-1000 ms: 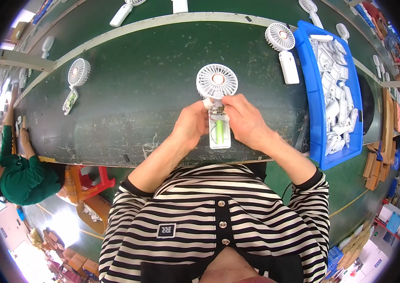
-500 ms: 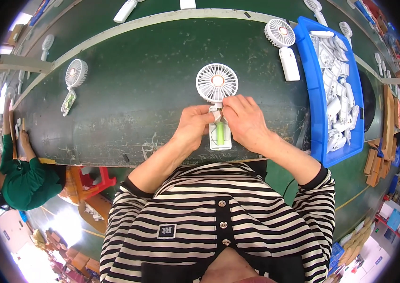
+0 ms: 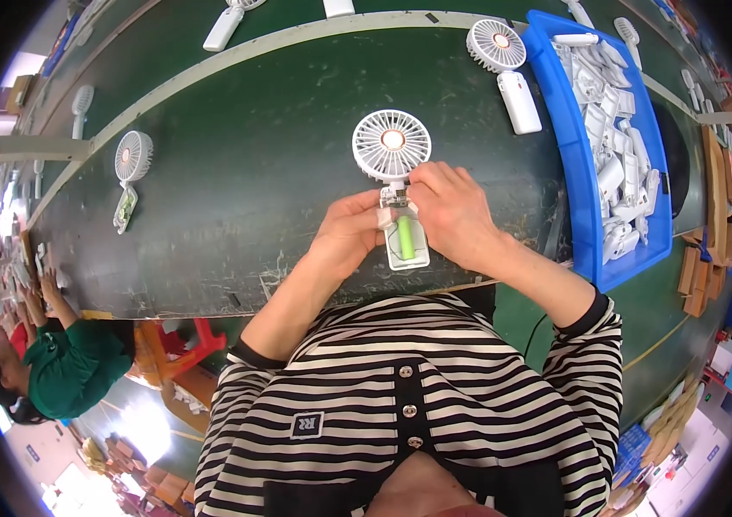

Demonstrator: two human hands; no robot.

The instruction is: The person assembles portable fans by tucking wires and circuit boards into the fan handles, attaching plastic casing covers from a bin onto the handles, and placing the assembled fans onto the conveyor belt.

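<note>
In front of me on the green worktop lies a white handheld fan [image 3: 392, 145] with its round grille pointing away from me. Its handle [image 3: 418, 252] is open, showing a bright green cylindrical battery [image 3: 406, 238] and a thin dark wire. My left hand [image 3: 344, 231] pinches the handle's left edge near its top, a small white piece under the thumb. At the neck, on the right side, the bent fingers of my right hand [image 3: 452, 207] grip the fan. What lies under those fingertips is hidden.
To the right stands a blue bin [image 3: 586, 207] full of white plastic casings [image 3: 612, 164]. Beside it lies a closed white fan [image 3: 500, 52]; an open one [image 3: 131, 164] lies at left. A co-worker in a green sleeve [image 3: 81, 362] sits at the far left.
The fan's handle has tilted slightly, its lower end swinging right. My left fingers have slid a little down its edge, uncovering parts near the neck. The co-worker's hands have moved.
</note>
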